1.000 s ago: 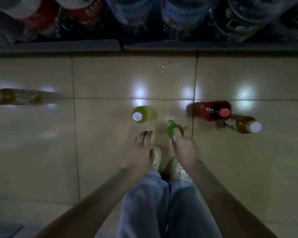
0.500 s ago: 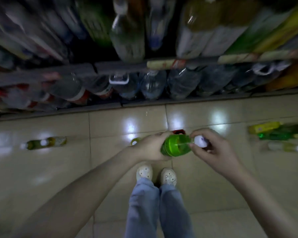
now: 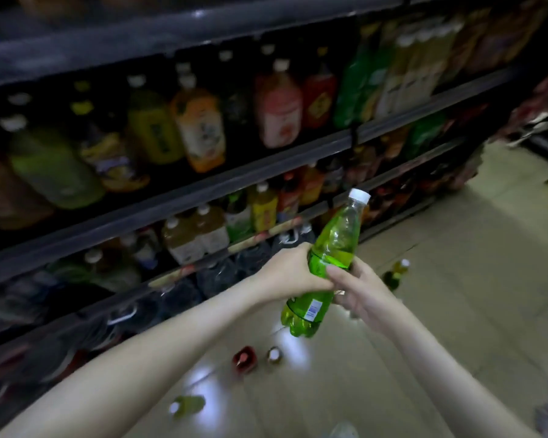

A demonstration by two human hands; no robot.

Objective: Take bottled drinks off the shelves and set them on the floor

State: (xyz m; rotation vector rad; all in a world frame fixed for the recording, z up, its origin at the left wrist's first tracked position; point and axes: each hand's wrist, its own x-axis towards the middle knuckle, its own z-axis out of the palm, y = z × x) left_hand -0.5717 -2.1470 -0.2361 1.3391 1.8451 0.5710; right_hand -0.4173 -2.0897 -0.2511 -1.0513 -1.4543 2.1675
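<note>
Green bottle was held in mid-air before the shelves, tilted, cap up and to the right. Left hand was wrapped round its middle; right hand gripped the label side. Judged best: right it, lower it base-first onto bare floor, apart from the red-capped bottle near the floor's shelf-side edge, then release.
</note>
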